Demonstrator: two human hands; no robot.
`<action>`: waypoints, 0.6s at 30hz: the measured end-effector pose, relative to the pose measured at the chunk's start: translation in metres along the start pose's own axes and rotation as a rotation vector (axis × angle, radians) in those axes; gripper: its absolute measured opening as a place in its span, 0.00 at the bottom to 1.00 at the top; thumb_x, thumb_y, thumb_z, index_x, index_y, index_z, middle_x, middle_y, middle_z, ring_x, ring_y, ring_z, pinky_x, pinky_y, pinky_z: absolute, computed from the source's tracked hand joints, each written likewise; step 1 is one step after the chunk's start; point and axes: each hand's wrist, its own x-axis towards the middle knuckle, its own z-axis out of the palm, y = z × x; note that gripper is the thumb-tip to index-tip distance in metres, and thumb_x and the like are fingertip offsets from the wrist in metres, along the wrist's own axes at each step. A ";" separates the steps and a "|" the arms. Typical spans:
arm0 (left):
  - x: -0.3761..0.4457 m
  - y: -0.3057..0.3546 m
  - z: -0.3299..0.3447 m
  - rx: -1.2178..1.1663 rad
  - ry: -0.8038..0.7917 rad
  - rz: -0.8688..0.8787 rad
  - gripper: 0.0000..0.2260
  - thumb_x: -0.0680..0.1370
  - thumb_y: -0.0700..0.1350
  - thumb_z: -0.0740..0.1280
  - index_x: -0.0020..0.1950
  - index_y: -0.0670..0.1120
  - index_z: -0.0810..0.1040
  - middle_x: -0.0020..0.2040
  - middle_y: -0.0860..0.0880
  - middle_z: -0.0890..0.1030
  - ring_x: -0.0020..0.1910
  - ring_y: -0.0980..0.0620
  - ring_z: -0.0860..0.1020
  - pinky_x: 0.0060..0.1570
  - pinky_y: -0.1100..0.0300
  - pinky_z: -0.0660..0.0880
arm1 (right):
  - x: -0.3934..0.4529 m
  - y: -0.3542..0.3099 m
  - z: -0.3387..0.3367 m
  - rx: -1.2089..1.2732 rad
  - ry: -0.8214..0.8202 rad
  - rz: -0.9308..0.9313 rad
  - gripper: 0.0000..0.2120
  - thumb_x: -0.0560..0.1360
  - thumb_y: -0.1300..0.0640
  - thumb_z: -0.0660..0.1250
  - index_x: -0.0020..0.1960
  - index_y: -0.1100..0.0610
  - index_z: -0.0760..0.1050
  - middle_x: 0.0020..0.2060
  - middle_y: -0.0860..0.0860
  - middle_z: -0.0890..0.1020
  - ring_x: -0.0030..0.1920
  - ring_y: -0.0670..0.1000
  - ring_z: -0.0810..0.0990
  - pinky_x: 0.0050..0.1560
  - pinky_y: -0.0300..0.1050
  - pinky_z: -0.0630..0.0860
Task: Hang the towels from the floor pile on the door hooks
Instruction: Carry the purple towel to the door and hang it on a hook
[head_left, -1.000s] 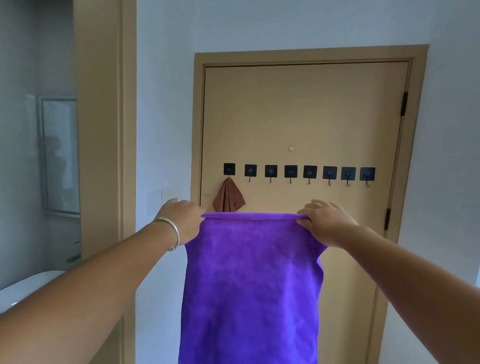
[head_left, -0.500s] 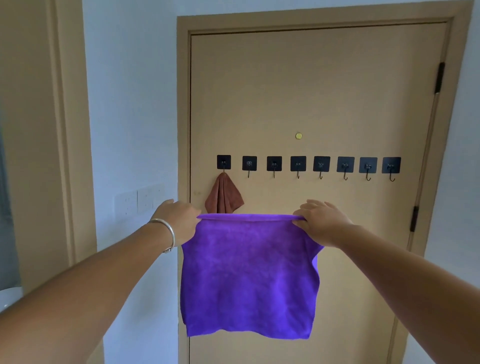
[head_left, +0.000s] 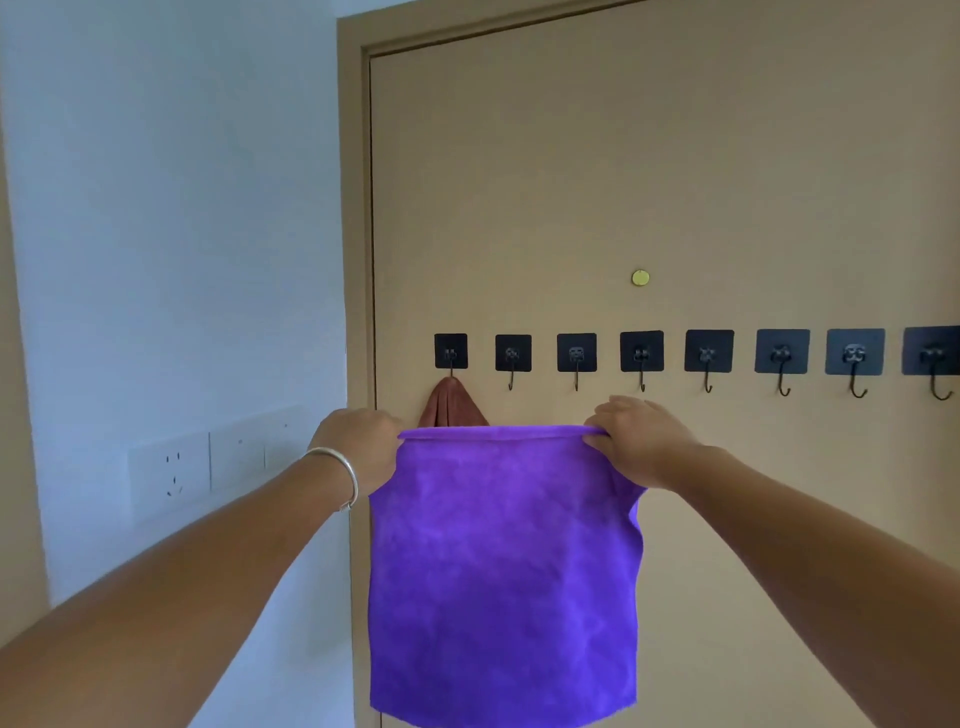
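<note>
- Nearest, two bare forearms reach forward from the lower corners; the left wrist carries a silver bangle (head_left: 347, 475).
- Left hand (head_left: 358, 447) grips the upper left corner of the purple towel (head_left: 504, 571), fingers curled round the hem; the fingertips are hidden behind the cloth.
- Right hand (head_left: 641, 441) grips the upper right corner, fingers curled over the top edge and bunching the fabric beneath the palm.
- Purple towel is stretched between both hands, top hem taut and level, body hanging flat and free in front of the door (head_left: 675, 156). It sits below the hook row and touches no hook.
- Beyond it, a brown towel (head_left: 451, 405) hangs from the leftmost hook (head_left: 451, 352); its lower part is covered by the purple towel.
- Row of black hooks (head_left: 642, 353) on square adhesive pads runs across the door at one height; eight show, the rightmost cut by the frame edge. All but the leftmost are bare.
- Small round brass fitting (head_left: 640, 278) sits on the door above the row.
- Left of the door frame, a white wall holds a socket and switch panel (head_left: 208, 465).
</note>
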 end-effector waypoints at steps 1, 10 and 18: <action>0.007 0.001 0.004 0.015 0.009 -0.011 0.10 0.81 0.46 0.56 0.49 0.49 0.77 0.44 0.51 0.80 0.43 0.50 0.78 0.45 0.58 0.75 | 0.008 0.003 0.004 0.014 0.019 -0.012 0.16 0.82 0.47 0.52 0.60 0.49 0.76 0.56 0.46 0.77 0.65 0.50 0.68 0.64 0.47 0.64; 0.067 -0.005 0.038 0.017 0.056 -0.048 0.09 0.80 0.42 0.56 0.47 0.48 0.75 0.42 0.49 0.79 0.39 0.49 0.77 0.41 0.57 0.74 | 0.072 0.002 0.033 0.042 0.232 -0.035 0.11 0.80 0.55 0.57 0.47 0.54 0.77 0.46 0.49 0.79 0.49 0.54 0.76 0.42 0.45 0.68; 0.127 -0.031 0.073 -0.229 0.176 0.185 0.17 0.77 0.41 0.57 0.64 0.56 0.64 0.55 0.54 0.77 0.36 0.52 0.72 0.36 0.59 0.73 | 0.124 -0.002 0.038 0.073 0.281 0.002 0.11 0.75 0.65 0.57 0.49 0.54 0.76 0.47 0.49 0.78 0.49 0.54 0.75 0.42 0.47 0.71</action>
